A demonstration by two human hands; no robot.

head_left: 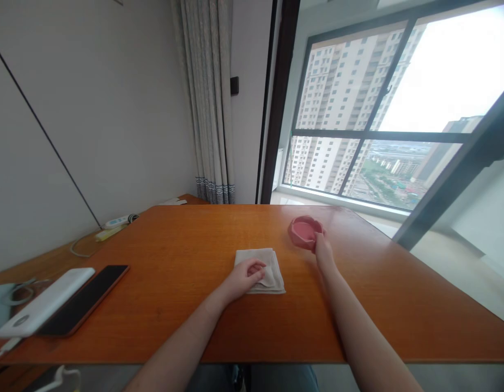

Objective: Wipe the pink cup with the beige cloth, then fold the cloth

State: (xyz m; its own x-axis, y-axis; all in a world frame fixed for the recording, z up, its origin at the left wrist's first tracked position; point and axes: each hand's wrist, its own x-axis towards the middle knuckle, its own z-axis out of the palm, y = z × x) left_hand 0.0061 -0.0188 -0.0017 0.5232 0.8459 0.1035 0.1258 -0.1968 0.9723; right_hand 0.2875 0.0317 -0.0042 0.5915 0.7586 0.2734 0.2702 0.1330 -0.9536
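Observation:
A shallow pink dish (pixel 304 231) with a thick, wavy rim is tilted toward me at the far right of the table. My right hand (pixel 322 250) grips its near right edge, thumb at the rim. Whether the dish touches the tabletop I cannot tell. Left of it, a folded whitish cloth (pixel 272 275) lies flat on the wood. My left hand (pixel 247 275) rests on this cloth, its fingers loosely curled and a gap showing between thumb and fingers. Nothing shows inside that hand.
On the left of the brown table (pixel 178 326) lie a white power bank (pixel 47 302) with a cable and a dark phone (pixel 86 299). A power strip (pixel 116 221) sits by the wall. Beyond the table are a curtain (pixel 208 109) and a large window (pixel 364 133).

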